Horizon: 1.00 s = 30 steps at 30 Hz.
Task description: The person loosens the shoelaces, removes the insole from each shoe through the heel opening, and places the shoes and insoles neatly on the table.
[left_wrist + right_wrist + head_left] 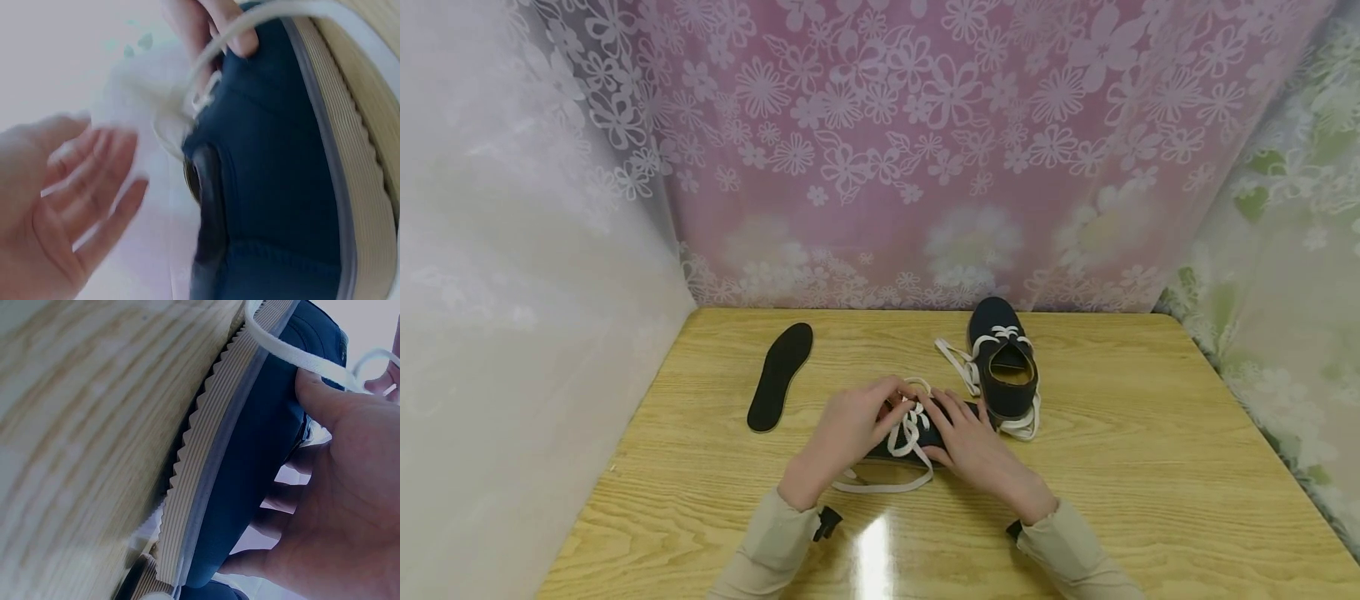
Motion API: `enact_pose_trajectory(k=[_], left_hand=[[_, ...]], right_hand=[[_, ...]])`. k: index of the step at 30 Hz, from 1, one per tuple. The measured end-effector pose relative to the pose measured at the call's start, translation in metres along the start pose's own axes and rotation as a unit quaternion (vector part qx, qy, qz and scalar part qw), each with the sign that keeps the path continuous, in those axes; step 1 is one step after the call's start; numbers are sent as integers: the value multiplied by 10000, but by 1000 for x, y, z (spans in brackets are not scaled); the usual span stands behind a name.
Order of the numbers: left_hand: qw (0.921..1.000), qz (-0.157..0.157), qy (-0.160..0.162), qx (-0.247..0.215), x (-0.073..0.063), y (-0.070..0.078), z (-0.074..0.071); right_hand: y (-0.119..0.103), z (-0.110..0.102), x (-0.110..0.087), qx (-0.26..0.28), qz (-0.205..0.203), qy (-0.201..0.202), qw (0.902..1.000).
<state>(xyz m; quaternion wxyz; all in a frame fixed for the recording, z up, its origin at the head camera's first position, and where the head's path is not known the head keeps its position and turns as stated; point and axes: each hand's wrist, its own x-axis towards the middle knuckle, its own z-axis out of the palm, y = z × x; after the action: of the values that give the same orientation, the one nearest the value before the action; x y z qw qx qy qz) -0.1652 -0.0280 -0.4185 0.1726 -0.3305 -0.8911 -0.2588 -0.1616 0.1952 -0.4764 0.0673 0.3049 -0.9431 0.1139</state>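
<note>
A dark navy sneaker (955, 414) lies across the table in front of the person, its white shoelace (912, 433) looped loosely over the top. The left hand (857, 421) is over the lacing, its thumb and forefinger pinching the shoelace. Its other fingers look blurred beside the shoe opening in the left wrist view. The right hand (973, 442) holds the sneaker's front part, thumb (319, 394) on the near side and fingers over the top and far side. One long stretch of lace curves down to the table on the near side.
A second navy sneaker (1011, 400) with loose white laces stands just beyond the right hand, toe toward the curtain. To the left lies a black insole (778, 379). Floral curtains (880, 150) enclose the wooden table (1112, 467) at the back and sides.
</note>
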Motion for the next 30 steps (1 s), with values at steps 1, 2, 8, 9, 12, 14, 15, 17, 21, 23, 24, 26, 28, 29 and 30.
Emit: enact_pose_trajectory(k=[1, 2, 8, 9, 12, 14, 15, 17, 21, 23, 24, 26, 28, 29, 30], left_hand=[[9997, -123, 97, 186, -1, -2, 0], [9988, -234, 175, 391, -1, -3, 0], [9912, -383, -107, 1265, -6, -8, 7], [9899, -364, -165, 1358, -7, -8, 9], [9880, -359, -143, 1494, -7, -8, 17], [9874, -390, -56, 1530, -7, -7, 20], [9874, -401, -5, 1532, -7, -7, 21], [9881, -415, 67, 1482, -7, -7, 21], [9904, -359, 286, 1302, -5, -9, 18], [9912, -374, 544, 1147, -3, -11, 13], [9908, -384, 751, 1056, -2, -12, 10], [9890, -446, 1193, 758, -1, -14, 1], [9835, -478, 1683, 452, 1, -14, -9], [9804, -473, 1883, 321, 1, -14, -13], [9776, -455, 2045, 217, 2, -14, -16]], right_hand=[[0, 0, 0, -36, -5, -9, 10000], [0, 0, 1, -56, -14, -7, 10000], [0, 0, 1, -97, -19, -41, 9999], [0, 0, 1, -117, -15, -68, 9999], [0, 0, 2, -173, -7, -149, 9997], [0, -1, 2, -196, -15, -165, 9997], [0, -1, 2, -199, -15, -160, 9997], [-1, -1, 2, -162, -14, -101, 9998], [-2, -2, 1, -78, 17, -35, 10000], [-2, -1, 1, -12, 52, -53, 10000], [-3, -1, 2, 34, 77, -71, 9999], [-3, -1, 2, 108, 119, -96, 9998], [-2, 0, 1, 169, 137, -88, 9997], [-2, 0, 1, 183, 140, -81, 9997], [-2, 0, 1, 188, 137, -80, 9997]])
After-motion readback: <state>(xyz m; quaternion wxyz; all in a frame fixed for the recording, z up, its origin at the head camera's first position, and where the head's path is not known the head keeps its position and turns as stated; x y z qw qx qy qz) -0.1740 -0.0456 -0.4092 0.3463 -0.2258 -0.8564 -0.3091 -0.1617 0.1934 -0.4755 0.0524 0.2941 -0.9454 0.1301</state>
